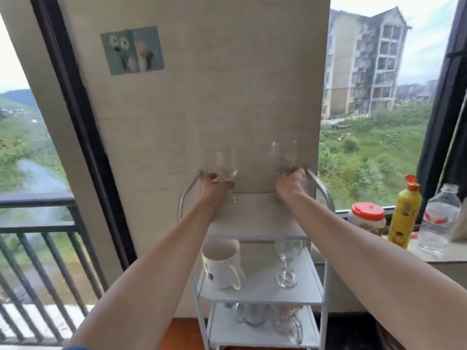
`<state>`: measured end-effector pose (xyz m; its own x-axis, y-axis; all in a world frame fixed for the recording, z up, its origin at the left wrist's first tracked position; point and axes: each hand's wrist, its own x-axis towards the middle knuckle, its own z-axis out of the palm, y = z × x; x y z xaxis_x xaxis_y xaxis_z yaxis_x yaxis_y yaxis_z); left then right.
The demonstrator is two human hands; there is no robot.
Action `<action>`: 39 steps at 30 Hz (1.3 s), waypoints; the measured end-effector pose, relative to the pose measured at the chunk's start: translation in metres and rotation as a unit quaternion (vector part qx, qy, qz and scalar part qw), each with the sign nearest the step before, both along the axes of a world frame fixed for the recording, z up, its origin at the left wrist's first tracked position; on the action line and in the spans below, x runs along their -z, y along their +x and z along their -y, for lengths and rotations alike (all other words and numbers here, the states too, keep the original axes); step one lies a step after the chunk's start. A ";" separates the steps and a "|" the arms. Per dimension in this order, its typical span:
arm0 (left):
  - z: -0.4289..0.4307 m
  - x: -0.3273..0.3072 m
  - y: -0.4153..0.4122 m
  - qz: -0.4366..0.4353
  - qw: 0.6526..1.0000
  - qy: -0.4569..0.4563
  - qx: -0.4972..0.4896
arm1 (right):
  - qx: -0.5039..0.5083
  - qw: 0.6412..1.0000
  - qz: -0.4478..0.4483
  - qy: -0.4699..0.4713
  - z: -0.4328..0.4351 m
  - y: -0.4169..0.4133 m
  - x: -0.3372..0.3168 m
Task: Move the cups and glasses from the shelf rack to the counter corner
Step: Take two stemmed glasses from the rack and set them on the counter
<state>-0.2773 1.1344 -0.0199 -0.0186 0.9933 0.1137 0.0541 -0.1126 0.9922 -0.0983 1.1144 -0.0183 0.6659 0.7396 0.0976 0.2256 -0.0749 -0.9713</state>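
Two clear stemmed glasses stand upright, bowls up, at the top tier of the white shelf rack (321, 186) in mid-frame. Your left hand (216, 188) grips the left glass (228, 165) at its stem, and your right hand (291, 183) grips the right glass (283, 155) under its bowl. Both your arms are stretched forward.

Red-lidded jar (367, 218), yellow bottle (404, 213) (orange cap), clear bottle (441, 218) on windowsill (429, 254)
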 end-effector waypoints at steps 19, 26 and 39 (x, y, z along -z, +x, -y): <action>0.046 -0.009 -0.032 0.032 0.983 -0.003 0.183 | -0.193 0.965 -0.158 0.078 0.099 -0.018 -0.005; 0.131 -0.002 -0.013 0.021 0.962 -0.017 0.272 | -0.172 0.964 -0.189 0.068 0.224 0.000 0.015; 0.345 0.048 0.159 0.008 0.851 -0.098 0.516 | 0.096 0.982 -0.151 0.064 0.521 0.132 0.055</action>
<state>-0.1181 0.7892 -0.0677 0.8746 0.4825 -0.0475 0.0127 0.0751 0.9971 0.0338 0.5931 -0.0730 0.8045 0.5924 -0.0422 -0.0812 0.0393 -0.9959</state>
